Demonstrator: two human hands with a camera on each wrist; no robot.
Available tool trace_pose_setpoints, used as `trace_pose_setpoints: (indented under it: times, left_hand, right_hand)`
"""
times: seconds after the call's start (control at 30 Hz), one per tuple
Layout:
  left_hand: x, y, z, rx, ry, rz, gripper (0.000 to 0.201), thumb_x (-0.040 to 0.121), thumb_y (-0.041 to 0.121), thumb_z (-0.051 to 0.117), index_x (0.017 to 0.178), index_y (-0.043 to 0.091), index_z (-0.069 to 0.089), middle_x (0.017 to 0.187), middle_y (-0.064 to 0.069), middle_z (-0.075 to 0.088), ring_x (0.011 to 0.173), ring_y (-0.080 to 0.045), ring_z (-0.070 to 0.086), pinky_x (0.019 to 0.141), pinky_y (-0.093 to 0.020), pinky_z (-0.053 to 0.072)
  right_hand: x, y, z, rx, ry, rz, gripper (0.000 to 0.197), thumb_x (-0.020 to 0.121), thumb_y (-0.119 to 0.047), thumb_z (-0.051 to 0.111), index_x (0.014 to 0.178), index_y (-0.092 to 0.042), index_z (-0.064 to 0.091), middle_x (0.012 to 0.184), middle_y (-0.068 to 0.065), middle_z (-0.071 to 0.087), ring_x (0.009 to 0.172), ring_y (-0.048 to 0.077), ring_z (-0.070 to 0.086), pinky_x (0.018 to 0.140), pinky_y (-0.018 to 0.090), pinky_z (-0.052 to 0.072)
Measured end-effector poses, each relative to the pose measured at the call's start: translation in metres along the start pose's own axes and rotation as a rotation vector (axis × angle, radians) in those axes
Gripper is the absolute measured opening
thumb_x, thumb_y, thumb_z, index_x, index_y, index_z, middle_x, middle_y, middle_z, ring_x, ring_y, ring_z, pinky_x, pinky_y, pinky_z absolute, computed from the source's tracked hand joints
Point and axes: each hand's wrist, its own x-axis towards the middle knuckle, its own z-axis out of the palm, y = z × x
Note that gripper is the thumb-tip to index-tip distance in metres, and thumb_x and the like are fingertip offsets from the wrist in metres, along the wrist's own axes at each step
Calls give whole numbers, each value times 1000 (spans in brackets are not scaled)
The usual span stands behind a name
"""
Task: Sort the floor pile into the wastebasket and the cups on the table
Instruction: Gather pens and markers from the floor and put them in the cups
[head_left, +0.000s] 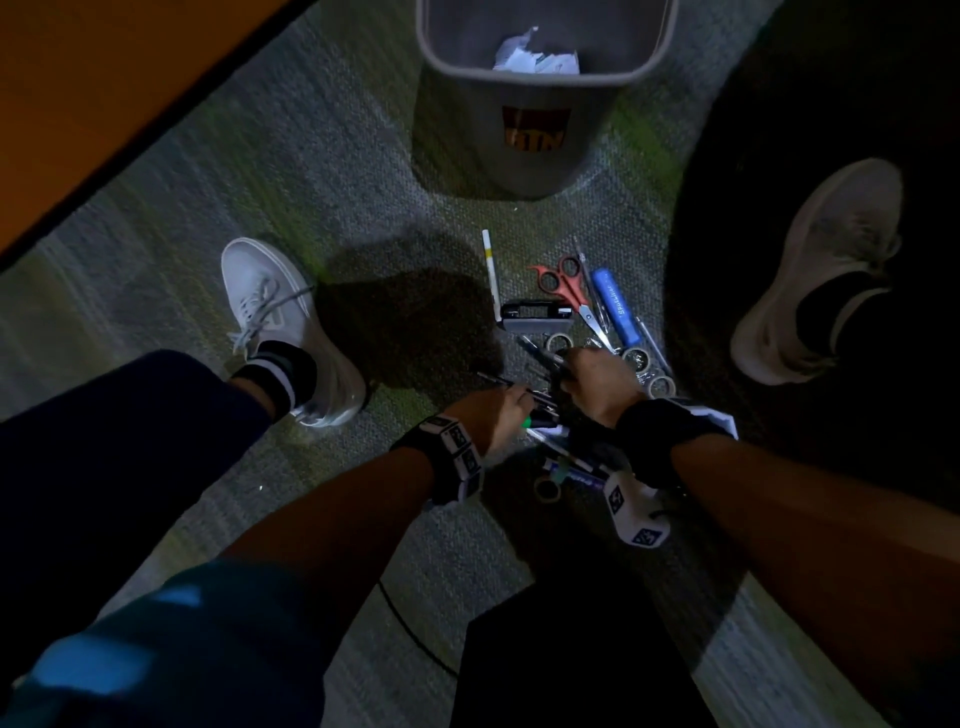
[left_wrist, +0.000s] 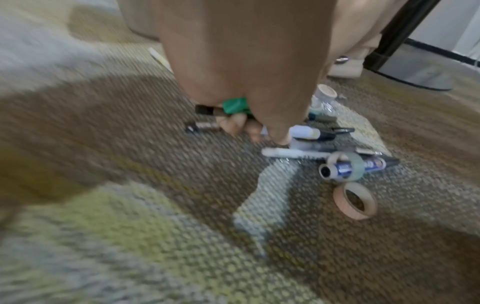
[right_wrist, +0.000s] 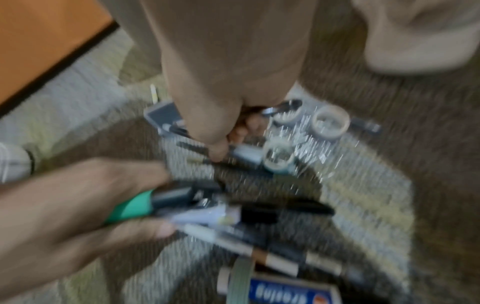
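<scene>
The grey wastebasket (head_left: 519, 135) stands on the carpet ahead, with crumpled paper (head_left: 535, 54) inside. The floor pile lies before it: red scissors (head_left: 563, 283), a blue tube (head_left: 615, 306), a black stapler (head_left: 535, 317), a white pen (head_left: 491, 270) and tape rolls (head_left: 660, 387). My left hand (head_left: 519, 402) grips a bundle of pens with a green marker (left_wrist: 235, 105) among them. My right hand (head_left: 569, 364), just beyond it, pinches dark pens (head_left: 540, 356) in the pile; the blurred right wrist view shows its fingertips (right_wrist: 221, 152) on a grey-capped marker (right_wrist: 245, 157). No cups show.
My white sneaker (head_left: 280, 322) is left of the pile and another shoe (head_left: 831, 270) right of it. An orange surface edge (head_left: 104, 104) crosses the top left. A cardboard tape core (left_wrist: 354, 200) and a blue-labelled marker (left_wrist: 345, 167) lie near my wrists.
</scene>
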Motion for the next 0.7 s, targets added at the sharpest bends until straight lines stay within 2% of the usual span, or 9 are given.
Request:
trace_pose_setpoints:
  times: [0.1,0.23,0.33,0.4,0.47,0.5,0.53,0.6,0.7]
  left_hand:
    - [-19,-5,-17,-109,-5,-55,35,98,18,46,131,8,50,125,-17,59,113,-35,59,92,-39,46]
    - [-52,-8,-53,-151,-33,-140,51,98,25,50,146,17,36,135,-14,55,121,-33,55,98,-37,43]
    - [-80,-4,-103,-310,8,-292,39,102,20,43,140,11,43,124,-18,60,112,-34,61,91,-37,46]
    - [-96,3,-138,-737,191,-401,28,99,10,49,126,7,54,99,-18,67,89,-31,66,76,-38,50]
    - [-113,12,-177,-1200,427,-465,13,97,3,51,110,1,53,72,-11,67,59,-22,64,52,-28,50]
    - [-123,17,-198,-1318,525,-461,7,97,-1,51,103,-2,51,69,-11,67,52,-16,64,45,-24,49]
    - [-132,25,-222,-1421,594,-426,3,96,-3,50,99,-5,50,73,-14,67,53,-14,66,44,-22,52]
    - [-154,51,-275,-1520,714,-296,2,96,-5,50,94,-7,52,82,-17,69,62,-15,71,56,-23,57]
    - [-186,98,-350,-1499,871,-86,16,94,-5,54,80,-2,61,75,-13,67,61,-14,64,59,-24,56]
  right_hand:
    - [-8,3,-19,76,-23,38,26,92,-26,57,104,-4,62,111,24,65,105,39,62,82,38,48]
    - [-30,2,-60,113,-60,77,34,97,-20,51,123,2,51,121,28,61,112,41,59,86,38,44]
    - [-54,-6,-104,194,-32,77,28,98,-21,46,118,-2,52,115,27,63,101,37,62,81,36,45]
    - [-75,-18,-139,294,23,65,19,98,-17,47,99,-3,60,94,20,65,81,28,60,71,34,44]
    - [-100,-31,-176,448,115,65,22,96,-10,48,76,-7,56,71,13,60,59,21,56,61,38,48]
    - [-116,-40,-197,536,165,53,25,96,-8,47,72,-9,54,66,11,59,54,18,56,58,38,51]
    - [-129,-48,-215,618,215,24,25,97,-6,46,73,-11,52,67,10,60,54,18,56,56,37,52]
    - [-167,-67,-259,809,281,-39,19,99,0,39,85,-10,46,73,14,59,61,24,59,53,33,54]
    - [-222,-85,-323,870,451,-153,4,100,-5,39,98,-9,38,82,21,66,75,35,68,71,45,60]
